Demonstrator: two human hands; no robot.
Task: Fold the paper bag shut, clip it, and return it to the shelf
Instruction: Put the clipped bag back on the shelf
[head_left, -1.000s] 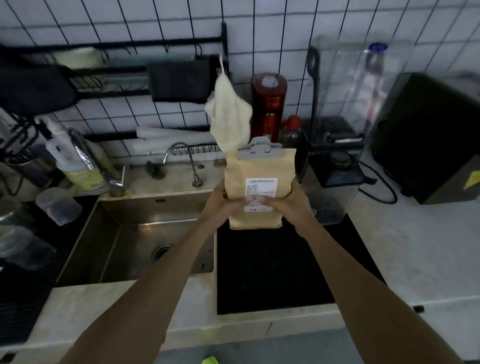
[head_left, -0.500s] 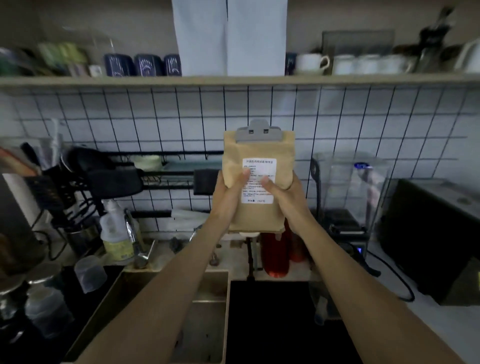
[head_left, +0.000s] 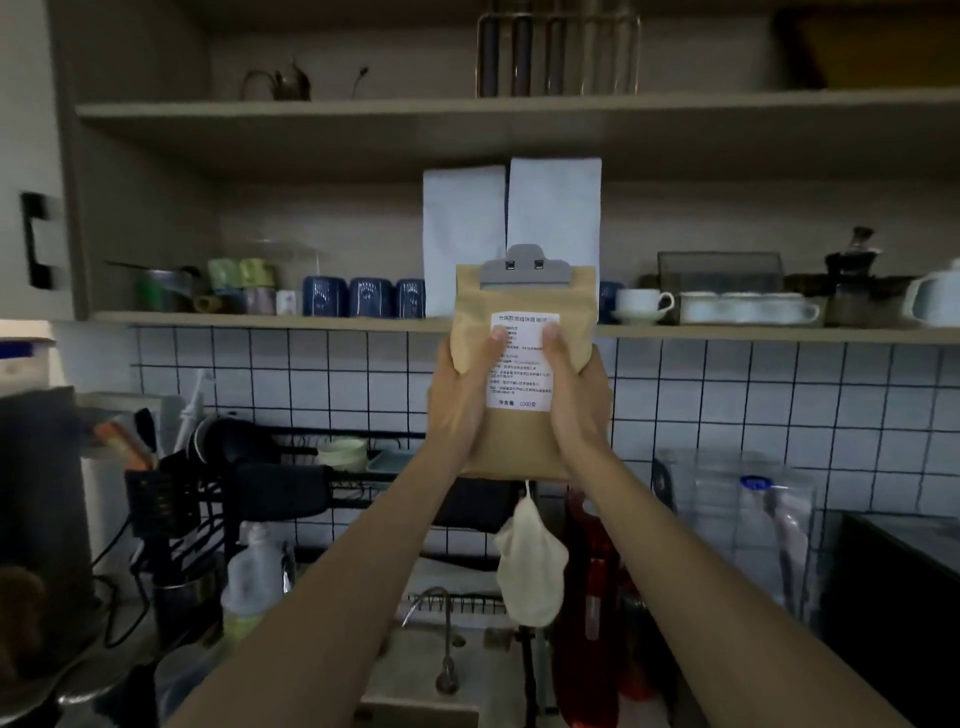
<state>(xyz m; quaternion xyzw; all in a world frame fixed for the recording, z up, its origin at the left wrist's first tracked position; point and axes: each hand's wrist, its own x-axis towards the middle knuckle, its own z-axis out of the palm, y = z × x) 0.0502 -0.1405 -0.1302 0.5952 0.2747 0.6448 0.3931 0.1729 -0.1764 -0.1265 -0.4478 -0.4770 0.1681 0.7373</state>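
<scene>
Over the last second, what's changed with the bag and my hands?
Both hands, left and right, have lifted the paper bag from above the counter up to the shelf. The grip stays unchanged, and the grey clip remains on top.

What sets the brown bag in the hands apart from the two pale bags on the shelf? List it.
The brown paper bag is tan, labelled, clipped by a grey clip and held in both hands. The pale bags are light, plain-faced, clipless and standing on the shelf. All are upright.
</scene>
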